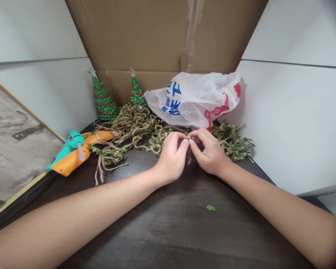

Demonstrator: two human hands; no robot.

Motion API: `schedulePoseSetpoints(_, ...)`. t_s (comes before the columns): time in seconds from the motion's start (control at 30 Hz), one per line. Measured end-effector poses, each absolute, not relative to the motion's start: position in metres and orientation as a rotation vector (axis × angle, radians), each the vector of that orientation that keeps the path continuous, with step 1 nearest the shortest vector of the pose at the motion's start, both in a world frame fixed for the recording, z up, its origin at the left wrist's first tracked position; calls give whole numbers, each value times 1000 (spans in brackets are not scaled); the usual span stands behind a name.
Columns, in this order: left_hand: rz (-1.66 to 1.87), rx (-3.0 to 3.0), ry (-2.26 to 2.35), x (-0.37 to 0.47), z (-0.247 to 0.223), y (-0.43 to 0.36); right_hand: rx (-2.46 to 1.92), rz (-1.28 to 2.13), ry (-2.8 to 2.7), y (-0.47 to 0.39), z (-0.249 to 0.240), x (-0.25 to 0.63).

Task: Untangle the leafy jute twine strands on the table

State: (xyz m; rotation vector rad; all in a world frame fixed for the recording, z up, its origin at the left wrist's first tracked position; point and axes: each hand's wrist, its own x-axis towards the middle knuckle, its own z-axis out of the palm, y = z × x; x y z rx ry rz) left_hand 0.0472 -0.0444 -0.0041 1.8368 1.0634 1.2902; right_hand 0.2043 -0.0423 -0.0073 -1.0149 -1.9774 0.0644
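Note:
My left hand (173, 157) and my right hand (208, 151) meet near the middle of the view, thumbs and forefingers pinched close together. Between the fingertips is a bit of leafy twine (188, 138), tan cord with small green leaves; most of it is hidden by the fingers. Behind the left hand spreads a tangled heap of the same leafy twine (137, 125), its loose ends trailing toward the left. Beyond the right hand lies another bundle of twine (235, 142). A single green leaf (210, 207) rests on the dark table (168, 228) nearer to me.
A white plastic bag (196, 99) with blue and red print lies at the back. Two small decorated Christmas trees (104, 99) stand left of it. A teal glue gun (70, 144) lies by an orange tool-like object (85, 149). Cardboard (145, 33) and white panels (291, 112) surround the table.

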Motion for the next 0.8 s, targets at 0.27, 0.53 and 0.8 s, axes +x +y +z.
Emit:
schedulePoseSetpoints(0.27,1240,1842,1168,47,-3,-44,-984,52,-2001,-43,-9,205)
schedulePoseSetpoints(0.53,1164,1833,960,46,-5,-45,-994,-11,-1936,-39,-10,205)
schedulePoseSetpoints(0.8,1289,1676,768,47,-3,-48,-1105,105,-2044,-36,-11,207)
